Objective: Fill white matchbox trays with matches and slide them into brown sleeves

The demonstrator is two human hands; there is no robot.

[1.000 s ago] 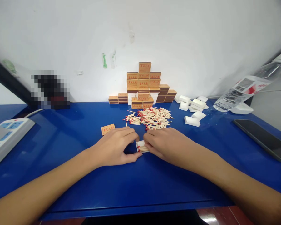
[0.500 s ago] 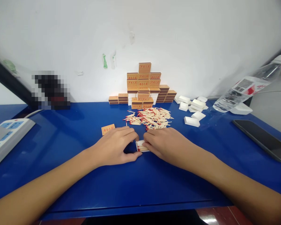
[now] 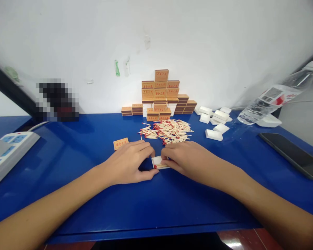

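On the desk in front of me lies a small white matchbox tray [image 3: 156,160] with several red-tipped matches [image 3: 159,166] along its near side. My left hand [image 3: 129,161] pinches the tray's left end, thumb at the near corner and curled fingers at the far side. Over the right end, my right hand [image 3: 186,158] has its fingers closed down at the matches in the tray; its fingertips are partly hidden. Just beyond the hands spreads a loose heap of matches [image 3: 173,130]. An orange matchbox sleeve [image 3: 120,143] lies beyond my left hand.
Stacked orange matchboxes [image 3: 160,93] stand against the wall. White trays [image 3: 219,116] lie at the back right, near a tilted water bottle [image 3: 273,95] and a black phone [image 3: 292,154]. A power strip [image 3: 13,152] is at the left. The blue desk's front edge [image 3: 146,232] runs below.
My right hand has shifted slightly right over the tray, its fingers raised a little. More of the white tray floor shows, and the visible matches now lie along the near side.
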